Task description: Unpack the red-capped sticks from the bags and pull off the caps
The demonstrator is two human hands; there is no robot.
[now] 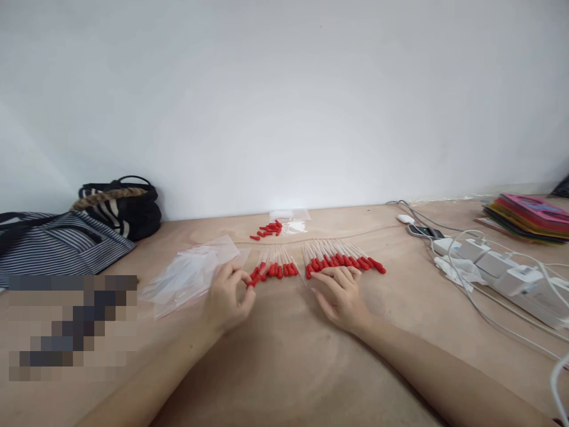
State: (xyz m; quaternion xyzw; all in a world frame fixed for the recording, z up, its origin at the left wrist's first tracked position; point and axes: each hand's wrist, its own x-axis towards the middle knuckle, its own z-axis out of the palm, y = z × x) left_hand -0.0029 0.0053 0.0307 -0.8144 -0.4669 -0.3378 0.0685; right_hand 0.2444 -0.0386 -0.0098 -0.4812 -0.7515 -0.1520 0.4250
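Note:
My left hand (229, 293) is pinched on the red end of a red-tipped stick (252, 283), at the left side of a short row of thin pale sticks with red tips (279, 270). My right hand (341, 290) rests low over the table with fingers stretched and thumb apart, at the near edge of a fuller fanned row of red-tipped sticks (340, 259). One pale stick (299, 270) with no red tip showing lies between the rows. Behind the left row is a small pile of loose red tips (270, 229).
Clear plastic bags (186, 276) lie left of my left hand. A small clear bag (296, 222) is by the wall. Striped bag (66, 249) and black bag (137, 213) stand left. At right are a power strip with chargers (511, 273), cables and coloured sheets (528, 216).

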